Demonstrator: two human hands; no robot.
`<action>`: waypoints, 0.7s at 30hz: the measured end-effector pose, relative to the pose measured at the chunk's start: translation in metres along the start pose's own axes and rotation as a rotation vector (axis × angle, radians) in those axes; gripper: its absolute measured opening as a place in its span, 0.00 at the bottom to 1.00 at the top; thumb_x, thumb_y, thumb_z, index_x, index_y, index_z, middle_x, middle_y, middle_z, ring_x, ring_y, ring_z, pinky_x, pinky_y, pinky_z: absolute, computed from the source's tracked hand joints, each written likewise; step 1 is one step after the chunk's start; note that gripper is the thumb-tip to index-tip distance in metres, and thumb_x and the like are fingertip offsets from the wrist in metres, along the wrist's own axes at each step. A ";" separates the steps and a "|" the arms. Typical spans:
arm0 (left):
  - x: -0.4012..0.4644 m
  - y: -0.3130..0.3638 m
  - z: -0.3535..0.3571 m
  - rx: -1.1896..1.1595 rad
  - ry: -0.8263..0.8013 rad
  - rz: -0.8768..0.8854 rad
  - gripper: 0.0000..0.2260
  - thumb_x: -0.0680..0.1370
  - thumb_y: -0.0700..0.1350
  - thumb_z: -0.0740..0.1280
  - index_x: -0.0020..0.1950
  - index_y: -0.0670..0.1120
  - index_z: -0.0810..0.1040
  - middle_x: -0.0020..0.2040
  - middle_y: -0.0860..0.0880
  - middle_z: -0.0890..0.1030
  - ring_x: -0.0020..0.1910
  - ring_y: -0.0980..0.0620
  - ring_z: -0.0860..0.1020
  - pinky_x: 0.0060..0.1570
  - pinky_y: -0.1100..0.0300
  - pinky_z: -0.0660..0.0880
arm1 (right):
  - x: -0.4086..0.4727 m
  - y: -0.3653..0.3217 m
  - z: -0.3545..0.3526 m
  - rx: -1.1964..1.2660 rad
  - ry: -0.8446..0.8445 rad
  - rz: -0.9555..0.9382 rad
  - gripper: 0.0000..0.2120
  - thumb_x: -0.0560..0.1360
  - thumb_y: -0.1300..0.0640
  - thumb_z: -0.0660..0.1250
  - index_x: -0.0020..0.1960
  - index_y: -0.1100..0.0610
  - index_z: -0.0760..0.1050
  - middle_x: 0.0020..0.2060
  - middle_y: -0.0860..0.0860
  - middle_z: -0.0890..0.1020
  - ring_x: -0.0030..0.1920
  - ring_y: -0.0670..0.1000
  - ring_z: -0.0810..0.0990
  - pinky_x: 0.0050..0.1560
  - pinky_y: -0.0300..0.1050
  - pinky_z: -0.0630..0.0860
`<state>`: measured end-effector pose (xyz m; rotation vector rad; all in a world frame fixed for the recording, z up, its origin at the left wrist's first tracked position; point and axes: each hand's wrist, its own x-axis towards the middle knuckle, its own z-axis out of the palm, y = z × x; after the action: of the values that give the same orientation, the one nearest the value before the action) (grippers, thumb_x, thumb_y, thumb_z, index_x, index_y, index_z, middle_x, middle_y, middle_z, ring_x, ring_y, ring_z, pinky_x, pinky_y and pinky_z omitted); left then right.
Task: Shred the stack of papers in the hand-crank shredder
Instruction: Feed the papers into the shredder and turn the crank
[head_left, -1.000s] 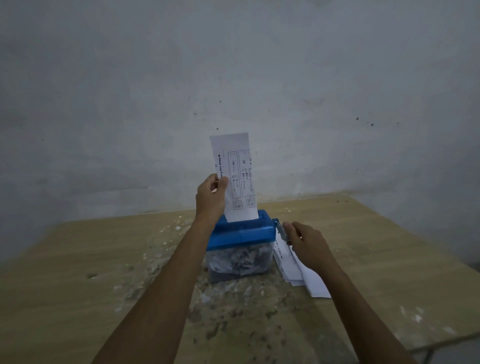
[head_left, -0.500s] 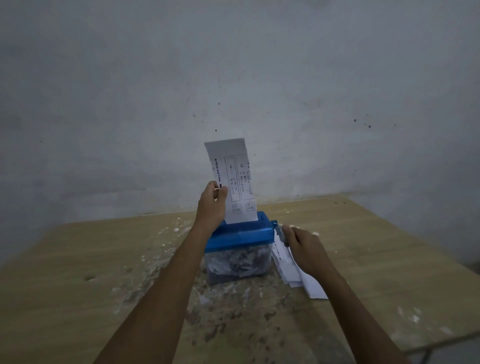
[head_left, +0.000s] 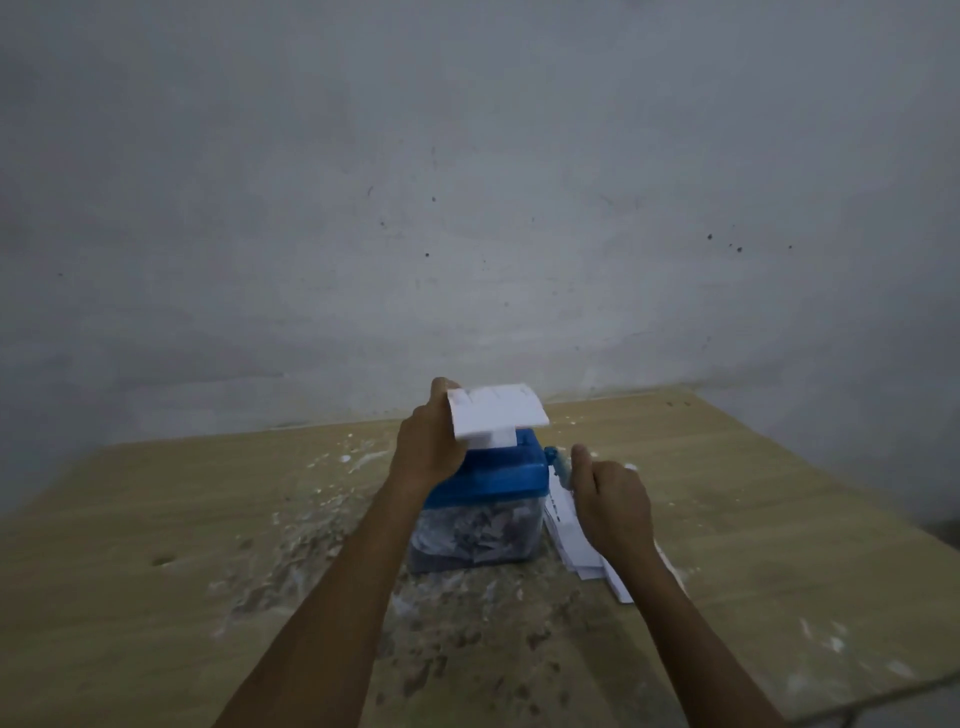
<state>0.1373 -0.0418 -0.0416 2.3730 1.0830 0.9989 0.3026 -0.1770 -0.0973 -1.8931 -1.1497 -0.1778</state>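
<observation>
The left hand (head_left: 434, 447) pinches the sheet (head_left: 496, 415), bent over the shredder (head_left: 488, 480); straighten it while the right hand (head_left: 610, 501), gripping the crank (head_left: 560, 464), turns steadily.

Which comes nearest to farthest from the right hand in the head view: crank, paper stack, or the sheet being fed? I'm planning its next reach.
1. crank, at the fingers.
2. paper stack, just under the right hand.
3. fed sheet, over the shredder's top, left.

A wooden table (head_left: 156, 519), speckled with white flecks and dark stains, stands against a grey wall (head_left: 467, 182).
</observation>
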 end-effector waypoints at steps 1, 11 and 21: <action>-0.001 -0.001 0.001 0.032 -0.001 0.028 0.14 0.80 0.43 0.66 0.62 0.43 0.66 0.45 0.44 0.79 0.38 0.46 0.76 0.31 0.57 0.67 | 0.002 -0.003 -0.001 0.001 0.017 0.037 0.28 0.83 0.47 0.50 0.29 0.55 0.71 0.23 0.49 0.72 0.25 0.48 0.72 0.28 0.40 0.63; 0.002 -0.002 -0.001 0.078 -0.004 0.078 0.11 0.79 0.42 0.67 0.57 0.48 0.67 0.34 0.57 0.72 0.31 0.58 0.69 0.30 0.60 0.60 | 0.039 -0.026 -0.009 -0.061 0.110 0.157 0.29 0.81 0.43 0.51 0.35 0.59 0.79 0.32 0.54 0.79 0.34 0.55 0.77 0.38 0.45 0.70; 0.006 -0.002 -0.004 -0.024 0.006 0.041 0.06 0.84 0.43 0.58 0.49 0.46 0.73 0.39 0.48 0.79 0.40 0.43 0.77 0.33 0.55 0.64 | 0.099 -0.026 0.003 -0.259 -0.109 0.042 0.12 0.81 0.55 0.51 0.44 0.60 0.67 0.38 0.54 0.71 0.40 0.56 0.69 0.38 0.45 0.64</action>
<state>0.1362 -0.0354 -0.0373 2.3836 1.0230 1.0283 0.3372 -0.1071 -0.0318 -2.1757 -1.2050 -0.2106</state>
